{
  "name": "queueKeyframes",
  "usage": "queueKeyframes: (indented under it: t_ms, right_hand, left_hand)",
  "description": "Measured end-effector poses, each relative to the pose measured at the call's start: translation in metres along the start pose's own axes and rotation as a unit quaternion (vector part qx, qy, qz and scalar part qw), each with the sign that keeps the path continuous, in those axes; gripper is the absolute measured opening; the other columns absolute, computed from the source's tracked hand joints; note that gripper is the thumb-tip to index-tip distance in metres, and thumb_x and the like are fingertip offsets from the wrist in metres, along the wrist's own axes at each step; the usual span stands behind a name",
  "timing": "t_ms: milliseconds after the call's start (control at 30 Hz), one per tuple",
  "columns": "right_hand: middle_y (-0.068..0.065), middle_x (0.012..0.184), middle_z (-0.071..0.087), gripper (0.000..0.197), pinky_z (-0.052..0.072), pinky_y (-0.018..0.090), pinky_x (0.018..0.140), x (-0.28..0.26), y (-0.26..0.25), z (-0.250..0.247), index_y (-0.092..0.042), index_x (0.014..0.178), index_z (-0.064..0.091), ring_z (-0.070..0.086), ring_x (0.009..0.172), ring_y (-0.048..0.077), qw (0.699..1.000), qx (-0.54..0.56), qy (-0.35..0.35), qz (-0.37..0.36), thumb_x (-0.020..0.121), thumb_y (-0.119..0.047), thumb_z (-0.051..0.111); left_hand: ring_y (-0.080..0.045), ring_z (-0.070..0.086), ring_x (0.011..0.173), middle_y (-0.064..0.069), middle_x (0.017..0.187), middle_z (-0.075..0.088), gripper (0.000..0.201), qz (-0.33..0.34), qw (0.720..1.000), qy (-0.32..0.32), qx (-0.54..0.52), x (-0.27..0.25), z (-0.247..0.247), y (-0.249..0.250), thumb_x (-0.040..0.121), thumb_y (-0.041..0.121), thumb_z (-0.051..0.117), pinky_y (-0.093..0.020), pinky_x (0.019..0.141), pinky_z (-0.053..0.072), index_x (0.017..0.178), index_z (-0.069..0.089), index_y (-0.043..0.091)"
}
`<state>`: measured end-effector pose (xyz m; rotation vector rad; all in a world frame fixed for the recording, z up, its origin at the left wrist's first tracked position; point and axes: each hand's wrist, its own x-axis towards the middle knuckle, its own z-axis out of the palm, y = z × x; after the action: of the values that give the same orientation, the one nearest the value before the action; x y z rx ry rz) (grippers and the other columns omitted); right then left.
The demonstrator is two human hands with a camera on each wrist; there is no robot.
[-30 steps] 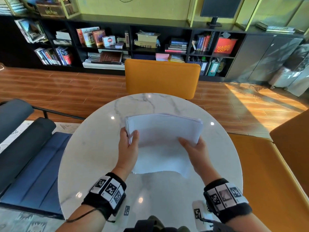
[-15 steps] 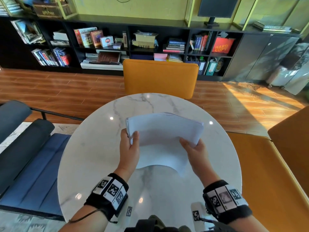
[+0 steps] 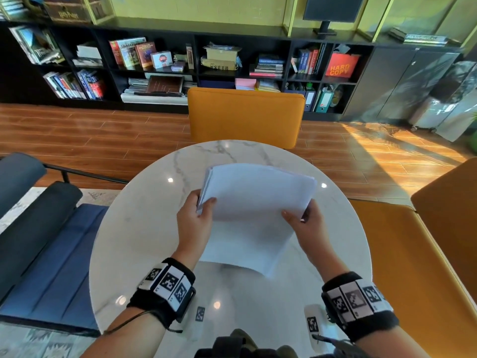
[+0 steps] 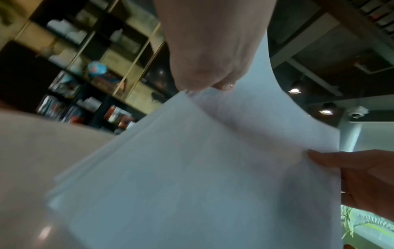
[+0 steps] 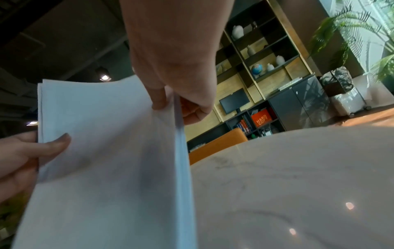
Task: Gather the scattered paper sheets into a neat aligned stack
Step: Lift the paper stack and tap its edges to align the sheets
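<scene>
A stack of white paper sheets point(image 3: 254, 202) is held upright over the round marble table point(image 3: 144, 228), its lower edge near the tabletop. My left hand point(image 3: 196, 218) pinches the stack's left edge, thumb on the near face. My right hand point(image 3: 307, 223) pinches the right edge the same way. In the left wrist view the paper stack point(image 4: 192, 176) fans slightly at its left edge, under my left hand point(image 4: 211, 59). The right wrist view shows the stack point(image 5: 110, 160) edge-on, gripped by my right hand point(image 5: 177, 84), with the left thumb at its far side.
An orange chair point(image 3: 245, 116) stands at the table's far side and an orange bench point(image 3: 413, 267) on the right. A blue padded seat point(image 3: 51, 254) lies to the left. Black bookshelves point(image 3: 180, 63) line the back wall across a wooden floor.
Both hands have kept their grip and tilted the stack slightly; its lower edge has shifted over the table and the top edges look more even.
</scene>
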<state>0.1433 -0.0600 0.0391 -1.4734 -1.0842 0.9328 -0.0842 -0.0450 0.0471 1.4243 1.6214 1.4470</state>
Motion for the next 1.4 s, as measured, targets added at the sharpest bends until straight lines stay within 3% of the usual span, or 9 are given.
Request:
queueKeyframes:
  t_ms: [233,300,400,533,700,900,1000,1167,1400]
  right_hand:
    - [-0.008,0.131,0.047,0.075,0.033,0.007,0.102,0.007,-0.043,-0.018,-0.032,0.136,0.035,0.044,0.121,-0.001,0.973,-0.083,0.047,-0.209,0.074,-0.024,0.077]
    - [-0.010,0.128,0.054,0.067,0.032,0.005,0.100,0.009,-0.059,-0.010,-0.027,0.130,0.046,0.047,0.120,-0.006,0.971,-0.099,-0.031,-0.214,0.072,-0.020,0.079]
    - [0.002,0.099,0.074,0.026,0.049,0.026,0.084,0.010,-0.069,-0.001,-0.020,0.100,0.071,0.063,0.091,0.002,0.977,-0.085,-0.125,-0.153,0.075,-0.014,0.076]
    - [0.002,0.079,0.075,0.011,0.050,0.026,0.073,0.008,-0.064,0.001,-0.024,0.081,0.075,0.064,0.074,0.007,0.985,-0.050,-0.123,-0.105,0.075,-0.015,0.075]
    - [-0.007,0.072,0.076,0.010,0.058,0.034,0.074,0.012,-0.049,-0.017,-0.021,0.079,0.075,0.071,0.072,0.014,0.995,0.043,-0.086,-0.025,0.073,-0.013,0.077]
    - [0.000,0.078,0.077,0.013,0.058,0.038,0.073,0.013,-0.034,-0.026,-0.018,0.081,0.076,0.072,0.075,0.020,0.990,0.123,-0.064,0.013,0.068,-0.020,0.076]
    - [0.003,0.082,0.078,0.020,0.058,0.038,0.076,0.015,-0.030,-0.021,-0.013,0.087,0.076,0.073,0.082,0.024,0.990,0.133,-0.050,0.013,0.068,-0.020,0.077]
    - [-0.011,0.074,0.077,0.012,0.054,0.015,0.067,0.014,-0.026,-0.008,-0.010,0.091,0.073,0.072,0.077,0.004,0.988,0.144,-0.043,-0.019,0.080,-0.006,0.068]
    - [0.001,0.081,0.078,0.015,0.058,0.029,0.065,0.021,-0.014,-0.020,-0.008,0.092,0.073,0.073,0.075,0.018,0.979,0.192,-0.035,0.050,0.077,-0.011,0.071]
  left_hand:
    - [0.008,0.059,0.071,0.003,0.073,0.068,0.007,0.225,0.963,-0.110,0.101,0.021,-0.008,0.046,0.084,0.003,0.064,0.000,0.062,0.036,0.090,0.068,0.004]
    - [-0.008,0.058,0.075,-0.004,0.076,0.070,0.008,0.281,0.940,-0.146,0.124,0.020,-0.004,0.055,0.084,0.006,0.062,-0.006,0.063,0.039,0.089,0.068,0.006]
    - [-0.014,0.057,0.074,-0.006,0.078,0.071,0.011,0.316,0.924,-0.167,0.137,0.019,0.001,0.062,0.083,0.012,0.061,-0.026,0.063,0.045,0.090,0.067,0.006]
    - [-0.015,0.060,0.073,-0.002,0.080,0.071,0.017,0.257,0.941,-0.165,0.148,0.026,-0.011,0.054,0.080,0.024,0.070,-0.029,0.066,0.046,0.088,0.066,0.010]
    - [-0.017,0.060,0.076,-0.002,0.079,0.067,0.018,0.040,0.976,-0.165,0.137,0.046,-0.054,0.022,0.077,0.030,0.074,-0.027,0.068,0.043,0.082,0.066,0.015]
    - [-0.019,0.065,0.099,0.002,0.097,0.068,0.031,-0.165,0.974,-0.129,-0.087,0.040,-0.059,-0.009,0.087,0.011,0.064,-0.028,0.087,0.052,0.116,0.054,0.015]
    - [-0.009,0.066,0.102,0.010,0.104,0.069,0.029,-0.130,0.979,-0.135,-0.084,0.031,-0.043,-0.008,0.088,0.017,0.063,-0.024,0.085,0.054,0.117,0.058,0.017]
    - [0.006,0.066,0.092,0.007,0.107,0.067,0.039,-0.074,0.991,0.013,-0.107,0.019,-0.020,0.007,0.085,0.018,0.068,-0.006,0.075,0.050,0.121,0.055,0.012]
    - [-0.019,0.068,0.095,0.001,0.099,0.069,0.026,-0.093,0.985,-0.007,-0.144,0.025,-0.026,0.010,0.081,0.015,0.072,-0.040,0.087,0.054,0.094,0.054,0.029]
